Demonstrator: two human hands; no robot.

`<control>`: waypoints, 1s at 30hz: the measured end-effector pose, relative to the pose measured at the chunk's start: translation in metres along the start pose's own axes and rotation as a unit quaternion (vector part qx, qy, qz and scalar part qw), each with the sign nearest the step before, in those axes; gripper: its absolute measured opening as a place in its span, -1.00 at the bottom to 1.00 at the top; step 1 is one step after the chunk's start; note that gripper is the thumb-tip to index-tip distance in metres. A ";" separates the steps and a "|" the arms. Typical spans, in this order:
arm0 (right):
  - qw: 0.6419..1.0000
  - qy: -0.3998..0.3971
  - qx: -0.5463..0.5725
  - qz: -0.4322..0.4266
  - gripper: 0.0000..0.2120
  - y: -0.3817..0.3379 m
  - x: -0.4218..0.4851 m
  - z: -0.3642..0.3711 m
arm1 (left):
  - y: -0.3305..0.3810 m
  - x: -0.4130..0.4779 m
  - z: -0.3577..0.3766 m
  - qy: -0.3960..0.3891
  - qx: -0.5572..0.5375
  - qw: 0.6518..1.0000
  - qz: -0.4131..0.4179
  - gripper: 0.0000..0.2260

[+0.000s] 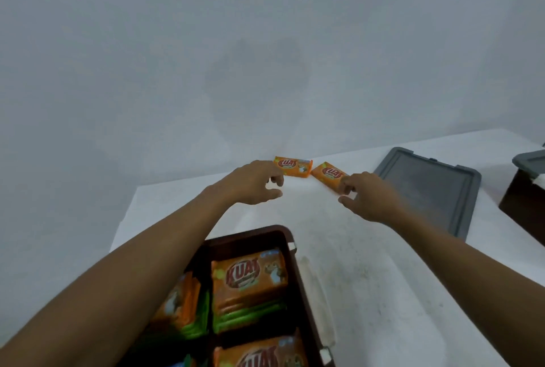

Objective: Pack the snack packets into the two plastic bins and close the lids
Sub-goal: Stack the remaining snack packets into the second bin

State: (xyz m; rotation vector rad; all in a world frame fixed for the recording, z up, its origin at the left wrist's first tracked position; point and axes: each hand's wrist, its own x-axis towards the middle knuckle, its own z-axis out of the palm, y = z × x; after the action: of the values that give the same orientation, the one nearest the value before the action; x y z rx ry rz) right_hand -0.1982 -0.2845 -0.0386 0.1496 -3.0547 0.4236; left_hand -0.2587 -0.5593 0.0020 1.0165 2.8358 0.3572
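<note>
**Head view.** Left hand [253,183] and right hand [373,200] both reach to 12 o'clock across the counter [368,278].
- Left fingers [276,180] are loosely curled with the thumb apart beneath, holding nothing. The tips are just at the near edge of the left packet [293,166].
- Right fingers [347,188] are likewise curled with the thumb apart. The tips overlap the near end of the right packet [329,173], but we cannot confirm contact.
- Both packets lie flat near the counter's far edge by the wall [265,42], with their corners nearly meeting.

**Risks (our judgement):**
- A push instead of a pinch could slide the packets on toward the wall.
- The wrappers look glossy, so a fingertip hold may slip on the way back.
- The left forearm crosses above the open bin [290,238] at 6 o'clock. A low return could snag its rim or disturb the packed packets [249,278].
- The stacks sit high in that bin, so two more on top may keep the lid from seating.

**Surface and room.**
- The counter is white, faintly speckled, with shallow creases.
- The grey lid [427,186] lies flat at 2 o'clock from the open bin.
- The second bin [523,207] is at 3 o'clock, cut by the frame edge, with something grey on top of it.
- The wall is plain pale grey with a faint darker smudge.
- The light is dim.
</note>
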 end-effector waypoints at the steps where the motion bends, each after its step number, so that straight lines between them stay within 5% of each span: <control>1: 1.000 -0.003 -0.008 0.009 -0.85 0.004 0.008 0.004 | -0.002 0.010 0.003 -0.020 0.027 0.999 -0.008 -0.78; 7: 0.999 -0.029 -0.024 0.035 -0.39 0.025 0.060 0.022 | -0.016 0.081 0.014 -0.157 0.194 0.968 -0.037 -0.56; 10: 0.996 -0.068 -0.036 0.036 -0.40 0.025 0.072 0.039 | -0.025 0.110 0.022 -0.157 0.216 0.962 -0.049 -0.45; 19: 0.997 -0.045 -0.058 0.032 -0.48 0.029 0.078 0.049 | -0.036 0.151 0.044 -0.157 0.165 0.971 -0.068 -0.26; 26: 0.999 0.005 0.016 0.028 -0.29 0.020 0.072 0.049 | -0.037 0.121 0.031 -0.134 0.090 0.984 -0.080 -0.37; 30: 0.995 -0.033 0.080 0.050 -0.13 0.000 0.071 0.046 | -0.035 0.089 0.010 -0.093 0.041 0.991 -0.092 -0.39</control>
State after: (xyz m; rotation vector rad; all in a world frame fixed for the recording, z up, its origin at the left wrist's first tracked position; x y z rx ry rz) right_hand -0.2710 -0.3037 -0.0778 0.0178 -3.0992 0.6833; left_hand -0.3467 -0.5267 -0.0182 0.7494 2.7630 0.1216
